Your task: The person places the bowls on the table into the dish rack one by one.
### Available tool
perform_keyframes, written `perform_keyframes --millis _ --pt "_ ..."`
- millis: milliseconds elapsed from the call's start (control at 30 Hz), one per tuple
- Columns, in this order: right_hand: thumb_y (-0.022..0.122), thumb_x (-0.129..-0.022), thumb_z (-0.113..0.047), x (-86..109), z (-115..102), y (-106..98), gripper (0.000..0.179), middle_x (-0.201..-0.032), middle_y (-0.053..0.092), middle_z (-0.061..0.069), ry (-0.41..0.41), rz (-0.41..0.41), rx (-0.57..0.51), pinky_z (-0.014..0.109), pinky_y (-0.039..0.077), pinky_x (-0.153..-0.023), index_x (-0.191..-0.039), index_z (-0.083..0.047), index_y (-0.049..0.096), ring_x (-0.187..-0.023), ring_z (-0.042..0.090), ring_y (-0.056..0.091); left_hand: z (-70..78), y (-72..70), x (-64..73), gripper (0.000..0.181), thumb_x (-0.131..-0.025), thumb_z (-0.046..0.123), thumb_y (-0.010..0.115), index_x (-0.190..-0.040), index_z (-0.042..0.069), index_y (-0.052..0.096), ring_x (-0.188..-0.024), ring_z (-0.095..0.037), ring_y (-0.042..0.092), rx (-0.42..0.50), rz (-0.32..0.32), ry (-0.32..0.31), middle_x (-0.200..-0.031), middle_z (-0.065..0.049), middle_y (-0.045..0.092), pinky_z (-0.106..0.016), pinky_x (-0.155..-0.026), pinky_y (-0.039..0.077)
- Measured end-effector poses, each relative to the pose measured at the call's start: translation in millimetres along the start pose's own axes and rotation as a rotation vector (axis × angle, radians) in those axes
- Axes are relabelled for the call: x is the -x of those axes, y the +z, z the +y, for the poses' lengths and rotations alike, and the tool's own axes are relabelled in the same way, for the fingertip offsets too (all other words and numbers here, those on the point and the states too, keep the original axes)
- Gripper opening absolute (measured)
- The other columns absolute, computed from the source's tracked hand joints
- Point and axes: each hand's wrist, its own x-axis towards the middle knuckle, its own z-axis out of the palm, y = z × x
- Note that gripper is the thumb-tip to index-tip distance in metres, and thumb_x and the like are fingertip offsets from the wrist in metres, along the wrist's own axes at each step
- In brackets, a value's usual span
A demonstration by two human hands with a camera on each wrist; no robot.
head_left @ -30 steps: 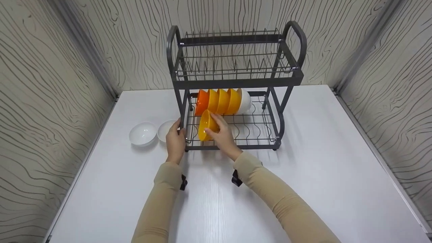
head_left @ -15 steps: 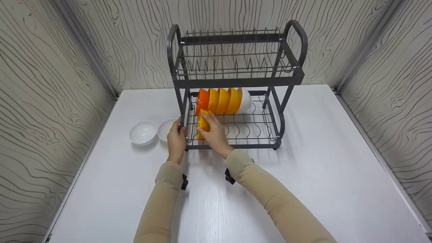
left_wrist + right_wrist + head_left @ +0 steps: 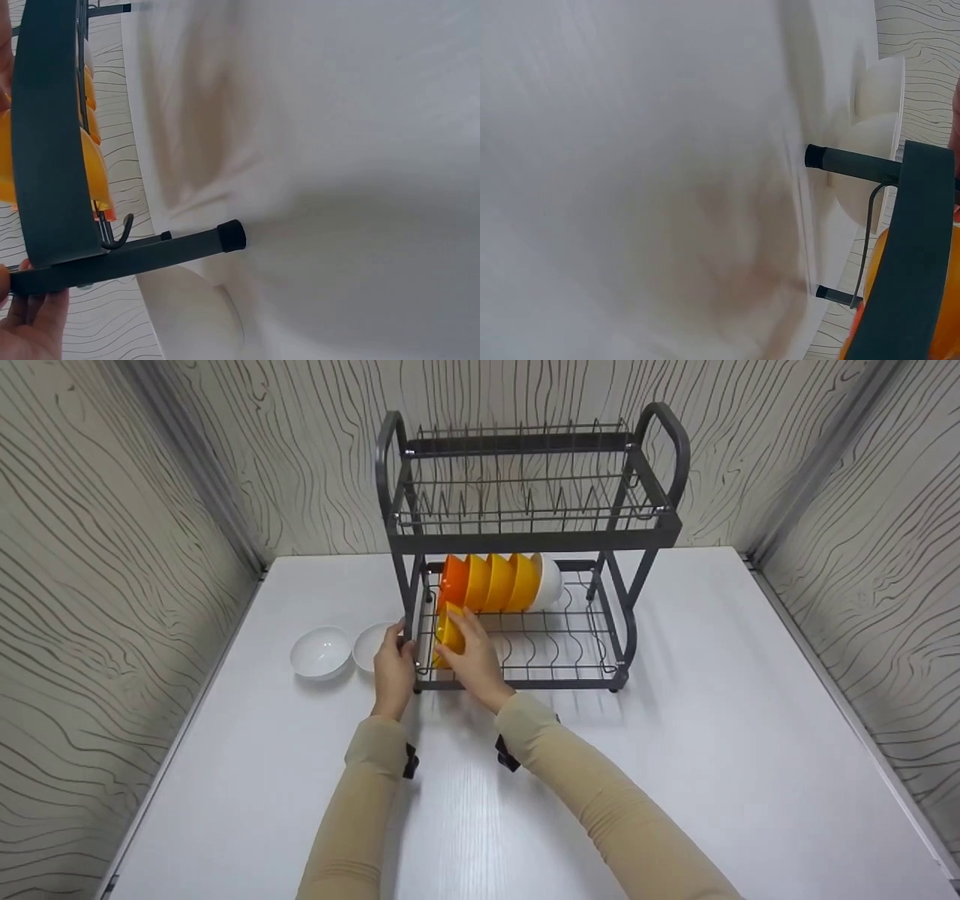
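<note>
A two-tier dark dish rack (image 3: 525,685) stands on the white table. My left hand (image 3: 394,671) grips its front left post; in the left wrist view the fingers (image 3: 46,319) wrap round that bar. With my right hand (image 3: 476,660) I hold a yellow bowl (image 3: 450,639) tipped on its side at the front left of the lower tier. Behind it, in a row on edge, are an orange bowl (image 3: 453,579), several yellow bowls (image 3: 501,583) and a white bowl (image 3: 550,583) at the right end. The right hand is mostly out of the right wrist view.
Two white bowls sit on the table left of the rack: one farther left (image 3: 320,652), the other (image 3: 367,646) partly behind my left hand. The rack's upper tier (image 3: 532,542) overhangs the lower one. Patterned panels (image 3: 315,457) enclose the table's back and sides.
My right hand has moved left with the yellow bowl, which has turned more upright on its edge toward the rack's left side. The left hand keeps its place on the post.
</note>
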Motion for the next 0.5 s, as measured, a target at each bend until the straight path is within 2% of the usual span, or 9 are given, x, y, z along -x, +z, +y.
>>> perform_keyframes --millis 300,500 --pt "0.064 -0.086 -0.026 2.2 2.6 2.4 0.06 -0.153 0.022 0.01 -0.024 0.015 0.023 0.046 0.027 -0.112 -0.14 -0.022 0.038 -0.137 0.03 0.03 -0.4 0.2 -1.1 0.04 -0.096 0.01 0.046 -0.136 0.015 0.042 -0.097 -0.027 0.059 -0.003 -0.001 0.004 -0.108 -0.015 0.062 -0.035 -0.082 0.051" --pt "0.063 -0.087 -0.027 3.4 1.9 3.1 0.061 -0.153 0.022 0.011 -0.031 0.015 0.024 0.046 0.028 -0.112 -0.141 -0.02 0.036 -0.138 0.03 0.028 0.2 -0.1 -1.0 0.041 -0.096 0.009 0.046 -0.136 0.014 0.042 -0.095 -0.024 0.059 -0.004 0.003 0.013 -0.108 -0.015 0.062 -0.035 -0.082 0.051"
